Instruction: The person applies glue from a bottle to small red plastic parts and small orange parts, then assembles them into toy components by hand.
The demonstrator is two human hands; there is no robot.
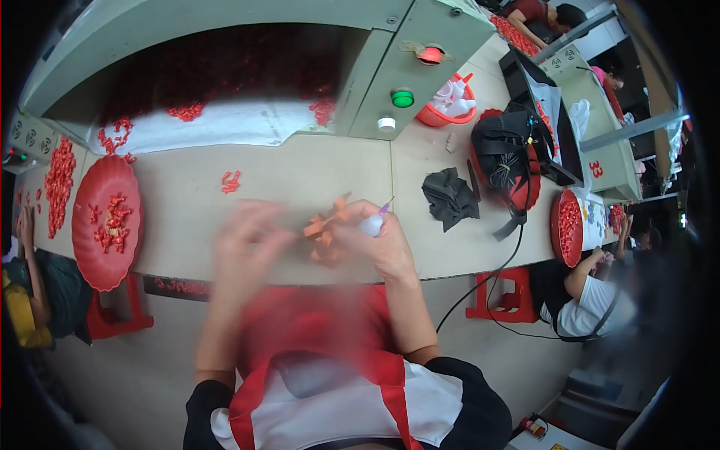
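My right hand [386, 247] is closed around a small white squeeze bottle [371, 224] with a purple needle tip pointing up and away. At that hand's fingertips is an orange-red piece with blocky projections [324, 229], partly blurred. To the left of the piece, apart from it, is my left hand [251, 241], smeared by motion; whether its fingers hold anything does not show. A small red figure-like piece [230, 181] lies on the table beyond my hands. A scalloped red plate [85, 214] at the left carries several small red and gold pieces [112, 225].
A green-grey machine [442, 45] with buttons and a white cloth [195, 133] spans the back. At right lie black crumpled cloth [450, 196], a red basket of white bottles [452, 105] and a black strapped device [504, 154] with a cable. Co-workers sit at both sides.
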